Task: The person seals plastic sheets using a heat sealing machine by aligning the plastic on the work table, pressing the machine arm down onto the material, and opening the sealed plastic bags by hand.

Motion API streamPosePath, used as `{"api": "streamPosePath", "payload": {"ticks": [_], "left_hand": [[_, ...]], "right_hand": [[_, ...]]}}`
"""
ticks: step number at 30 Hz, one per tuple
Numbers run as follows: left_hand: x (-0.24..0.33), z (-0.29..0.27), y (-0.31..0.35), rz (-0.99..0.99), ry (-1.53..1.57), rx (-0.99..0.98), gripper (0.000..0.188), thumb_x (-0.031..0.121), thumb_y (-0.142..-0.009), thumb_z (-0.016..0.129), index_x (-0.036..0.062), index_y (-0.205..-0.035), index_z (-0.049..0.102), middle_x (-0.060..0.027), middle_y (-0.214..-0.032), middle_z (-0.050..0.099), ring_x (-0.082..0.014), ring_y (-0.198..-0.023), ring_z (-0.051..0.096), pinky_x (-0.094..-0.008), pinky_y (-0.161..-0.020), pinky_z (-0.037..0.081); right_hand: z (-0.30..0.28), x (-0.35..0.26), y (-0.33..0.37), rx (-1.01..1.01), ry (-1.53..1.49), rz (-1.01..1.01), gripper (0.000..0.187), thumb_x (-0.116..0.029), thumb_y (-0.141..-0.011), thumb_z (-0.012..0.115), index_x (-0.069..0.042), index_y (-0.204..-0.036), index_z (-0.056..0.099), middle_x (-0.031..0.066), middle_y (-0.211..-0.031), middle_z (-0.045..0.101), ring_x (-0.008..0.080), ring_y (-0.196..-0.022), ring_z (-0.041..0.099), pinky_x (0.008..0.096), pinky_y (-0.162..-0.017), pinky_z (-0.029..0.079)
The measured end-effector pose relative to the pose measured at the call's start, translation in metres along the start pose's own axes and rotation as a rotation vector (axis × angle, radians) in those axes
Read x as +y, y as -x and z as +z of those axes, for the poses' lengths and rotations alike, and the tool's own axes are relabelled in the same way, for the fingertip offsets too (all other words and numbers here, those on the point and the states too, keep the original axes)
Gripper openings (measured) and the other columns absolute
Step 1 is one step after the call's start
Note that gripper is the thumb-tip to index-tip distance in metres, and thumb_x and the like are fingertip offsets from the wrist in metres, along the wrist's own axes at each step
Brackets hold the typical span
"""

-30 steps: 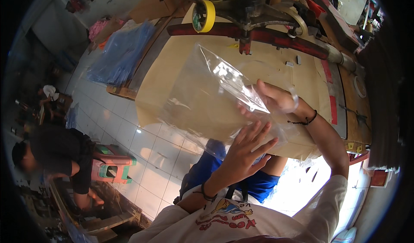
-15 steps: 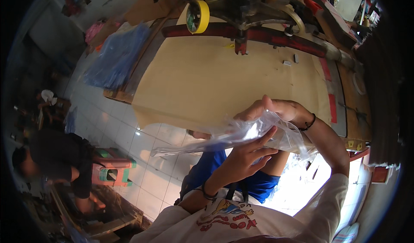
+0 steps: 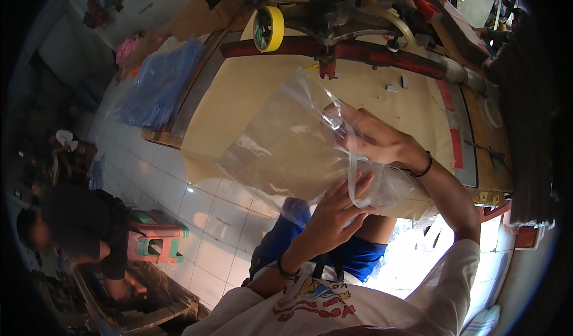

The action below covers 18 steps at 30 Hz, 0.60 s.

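Observation:
A clear plastic bag (image 3: 280, 139) is spread at a tilt above the near part of the table, its surface wrinkled and shiny. Along its right side runs a thicker folded edge. My right hand (image 3: 382, 140) grips that edge from the far side, its fingers partly behind the film. Nearer my body, my left hand (image 3: 335, 213) holds the lower part of the same edge, fingers long and the thumb below. Some film bunches up between my two wrists. Brown paper (image 3: 239, 91) covers the table under the bag.
A red metal bar (image 3: 382, 51) with a black fixture crosses the far table, a yellow tape roll (image 3: 274, 29) beside it. Small grey blocks (image 3: 391, 88) lie on the paper. Blue plastic sheets (image 3: 161, 82) are stacked left. Another person (image 3: 77, 222) sits near a stool (image 3: 156, 240).
The bag was bunched edge-on and low between my hands; now it is spread flat and raised toward the table. My right hand has moved up and away from my left.

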<state>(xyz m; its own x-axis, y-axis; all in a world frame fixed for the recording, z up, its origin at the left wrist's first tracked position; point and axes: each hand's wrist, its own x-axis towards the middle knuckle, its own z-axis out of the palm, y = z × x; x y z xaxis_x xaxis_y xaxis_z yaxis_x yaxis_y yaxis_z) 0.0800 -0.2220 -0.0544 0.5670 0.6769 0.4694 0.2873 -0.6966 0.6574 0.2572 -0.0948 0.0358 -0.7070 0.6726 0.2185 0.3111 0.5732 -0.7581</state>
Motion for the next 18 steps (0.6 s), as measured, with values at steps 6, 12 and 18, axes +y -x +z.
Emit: {"api": "streamPosePath", "payload": {"ticks": [6, 12, 18], "left_hand": [[0.006, -0.004, 0.001, -0.065, -0.106, 0.054, 0.006, 0.011, -0.09, 0.068, 0.0124, -0.095, 0.065, -0.012, -0.157, 0.044, -0.0347, -0.149, 0.034, -0.0531, -0.118, 0.025], [0.007, -0.006, 0.001, -0.059, -0.132, 0.072, 0.007, 0.009, -0.089, 0.068, 0.0112, -0.094, 0.064, -0.0126, -0.156, 0.046, -0.0357, -0.147, 0.036, -0.0527, -0.115, 0.029], [0.005, -0.001, 0.007, -0.064, -0.161, 0.102, 0.008, 0.008, -0.087, 0.068, 0.0092, -0.094, 0.063, -0.0146, -0.156, 0.045, -0.0363, -0.144, 0.04, -0.0512, -0.114, 0.032]], "right_hand": [[-0.012, -0.015, -0.007, 0.224, 0.06, 0.16, 0.054, -0.052, -0.101, 0.053, -0.002, -0.124, 0.057, 0.0175, -0.067, 0.062, 0.0295, -0.06, 0.062, 0.0393, -0.061, 0.048], [-0.009, -0.02, -0.01, 0.578, 0.361, 0.202, 0.041, -0.038, -0.095, 0.067, -0.005, -0.118, 0.061, 0.0114, -0.067, 0.065, 0.0245, -0.06, 0.065, 0.0384, -0.061, 0.049], [0.001, -0.035, 0.0, 0.157, -0.077, -0.181, 0.06, -0.039, -0.088, 0.076, -0.01, -0.137, 0.054, 0.0128, -0.116, 0.064, 0.0294, -0.104, 0.063, 0.0397, -0.086, 0.052]]}}
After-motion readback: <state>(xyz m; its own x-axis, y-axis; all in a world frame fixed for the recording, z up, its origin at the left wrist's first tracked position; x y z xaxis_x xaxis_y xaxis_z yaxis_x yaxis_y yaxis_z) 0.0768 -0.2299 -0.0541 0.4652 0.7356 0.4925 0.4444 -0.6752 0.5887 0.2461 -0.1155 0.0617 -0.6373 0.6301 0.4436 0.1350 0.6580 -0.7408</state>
